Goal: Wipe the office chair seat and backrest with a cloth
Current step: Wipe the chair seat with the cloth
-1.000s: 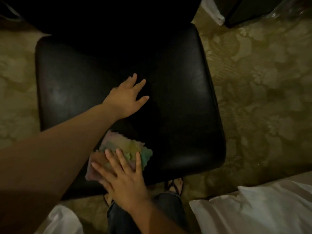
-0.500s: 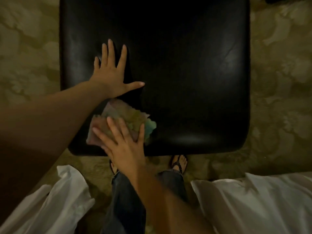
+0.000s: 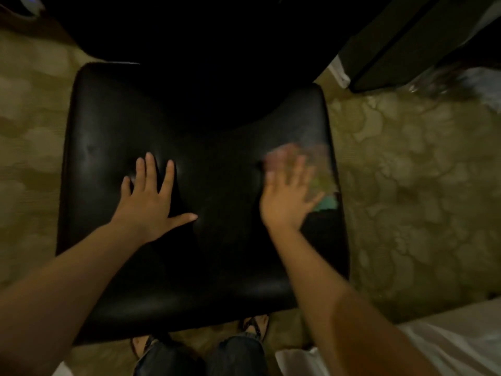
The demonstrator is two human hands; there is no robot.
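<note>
Patterned olive carpet (image 3: pixel 29 137) with a short, ribbed pile lies at the far left. The seat (image 3: pixel 217 147) is a squarish black cushion with rounded corners, smooth and glossy like leather, dimpled beneath the left hand (image 3: pixel 147 203). That hand lies flat on the seat's left half, fingers spread, gripping nothing. Half a second ago it sat nearer the seat's left edge. The right hand (image 3: pixel 288 198) presses flat, fingers splayed, on the cloth (image 3: pixel 322 185), a soft pastel fabric of pink, green and teal at the seat's right edge. Both have crossed from the front-left corner to the right side. Motion blur smears the cloth and right fingertips; the cloth's outline cannot be fixed. The backrest (image 3: pixel 217 36) is lost in shadow. White fabric (image 3: pixel 447 346) at lower right is cut off by the frame.
</note>
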